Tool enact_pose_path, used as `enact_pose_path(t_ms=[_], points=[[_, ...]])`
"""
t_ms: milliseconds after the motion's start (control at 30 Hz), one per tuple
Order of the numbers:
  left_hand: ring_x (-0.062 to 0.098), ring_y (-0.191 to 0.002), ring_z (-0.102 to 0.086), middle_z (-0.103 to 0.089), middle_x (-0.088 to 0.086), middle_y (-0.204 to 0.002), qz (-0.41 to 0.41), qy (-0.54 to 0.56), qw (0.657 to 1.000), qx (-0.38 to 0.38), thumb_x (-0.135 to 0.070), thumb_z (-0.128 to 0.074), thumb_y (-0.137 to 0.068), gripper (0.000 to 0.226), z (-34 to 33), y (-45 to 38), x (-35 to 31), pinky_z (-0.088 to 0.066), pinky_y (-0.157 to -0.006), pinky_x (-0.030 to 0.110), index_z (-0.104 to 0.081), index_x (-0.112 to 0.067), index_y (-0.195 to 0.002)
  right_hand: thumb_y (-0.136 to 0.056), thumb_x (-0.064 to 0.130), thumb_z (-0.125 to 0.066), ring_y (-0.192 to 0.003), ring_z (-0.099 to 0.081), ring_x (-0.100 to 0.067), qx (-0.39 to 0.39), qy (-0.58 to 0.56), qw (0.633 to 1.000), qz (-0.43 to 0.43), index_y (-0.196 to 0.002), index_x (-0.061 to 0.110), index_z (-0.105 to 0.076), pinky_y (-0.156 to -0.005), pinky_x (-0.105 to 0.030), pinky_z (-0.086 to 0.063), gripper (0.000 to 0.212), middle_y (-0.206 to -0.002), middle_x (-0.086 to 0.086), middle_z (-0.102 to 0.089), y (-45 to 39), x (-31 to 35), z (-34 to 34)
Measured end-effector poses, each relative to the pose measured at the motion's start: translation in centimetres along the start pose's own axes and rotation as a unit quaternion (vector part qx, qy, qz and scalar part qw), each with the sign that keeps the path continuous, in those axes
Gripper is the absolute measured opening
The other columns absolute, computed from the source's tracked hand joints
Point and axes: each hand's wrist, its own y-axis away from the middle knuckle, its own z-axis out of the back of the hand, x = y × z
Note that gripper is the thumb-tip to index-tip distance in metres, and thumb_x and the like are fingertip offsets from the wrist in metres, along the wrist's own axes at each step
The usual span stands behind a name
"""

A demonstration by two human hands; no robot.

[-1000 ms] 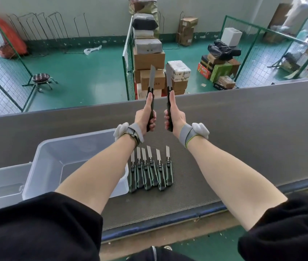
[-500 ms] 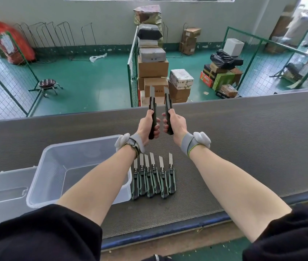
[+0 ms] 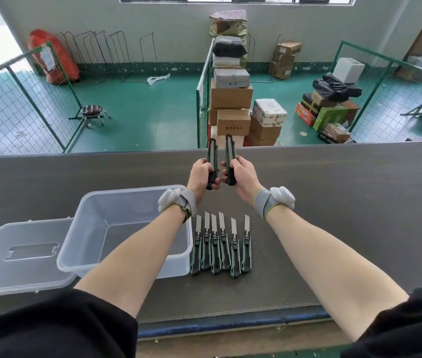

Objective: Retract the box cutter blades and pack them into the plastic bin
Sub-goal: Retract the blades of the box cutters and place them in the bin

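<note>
My left hand point(image 3: 202, 177) grips a dark green box cutter point(image 3: 211, 157) held upright, no blade showing. My right hand point(image 3: 243, 177) grips a second box cutter point(image 3: 230, 153) the same way, close beside the first. Below my wrists, several box cutters point(image 3: 221, 244) lie side by side on the grey mat, blades out and pointing away from me. A clear plastic bin point(image 3: 96, 210) stands to their left, partly hidden by my left forearm, with nothing visible inside.
The bin's clear lid point(image 3: 21, 257) lies flat left of the bin. The grey mat point(image 3: 346, 202) stretches wide to the right. Its blue front edge point(image 3: 230, 322) runs near my body. Beyond the far edge is a drop to a green floor with stacked cartons point(image 3: 232, 99).
The blades of both held cutters have slid back into their handles. Both hands have lowered slightly toward the mat.
</note>
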Motion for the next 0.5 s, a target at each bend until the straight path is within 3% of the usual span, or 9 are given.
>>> enact_pose_path(t_ms=[333, 500], points=[[0.017, -0.041, -0.044, -0.050, 0.014, -0.069, 0.001, -0.010, 0.995, -0.102, 0.005, -0.031, -0.080, 0.030, 7.3, 1.0, 0.6, -0.033, -0.041, 0.020, -0.048, -0.004, -0.102, -0.101, 0.005, -0.037, -0.062, -0.056, -0.016, 0.078, 0.027, 0.995, -0.058, -0.111, 0.004, -0.059, -0.061, -0.034, -0.053, 0.024, -0.085, -0.006, -0.062, -1.0, -4.3, -6.9], [0.018, -0.043, -0.044, -0.051, 0.015, -0.067, 0.028, -0.049, 0.989, -0.135, 0.004, -0.032, -0.080, 0.027, 11.8, 1.7, 2.4, -0.033, -0.043, 0.022, -0.049, -0.004, -0.099, -0.099, 0.003, -0.037, -0.060, -0.055, -0.016, 0.094, 0.038, 0.989, -0.106, -0.114, 0.005, -0.060, -0.052, -0.030, -0.052, 0.028, -0.080, -0.007, -0.061, -0.2, -7.7, -10.7]])
